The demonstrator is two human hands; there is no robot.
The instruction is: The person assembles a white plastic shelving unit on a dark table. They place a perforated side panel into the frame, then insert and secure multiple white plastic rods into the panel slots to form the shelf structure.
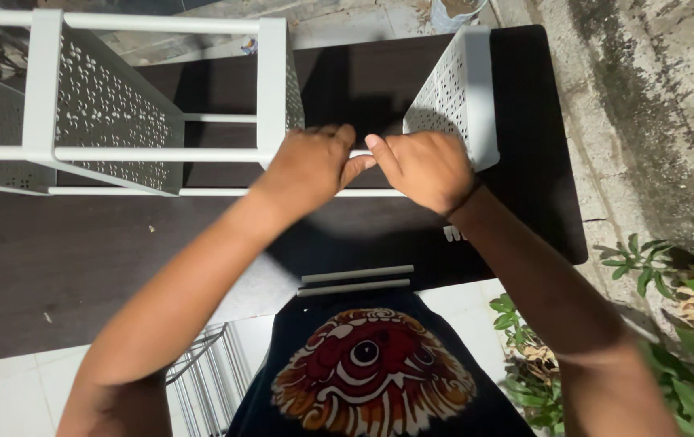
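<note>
two loose white rods (355,281): lying at the near edge of the dark table (80,259), close by. left hand (308,168) and right hand (424,168): both closed on one white bar (360,154), fingertips meeting, apparently steadying it between frame parts. beyond: perforated white rack (104,105) and side panel (456,93).
</note>
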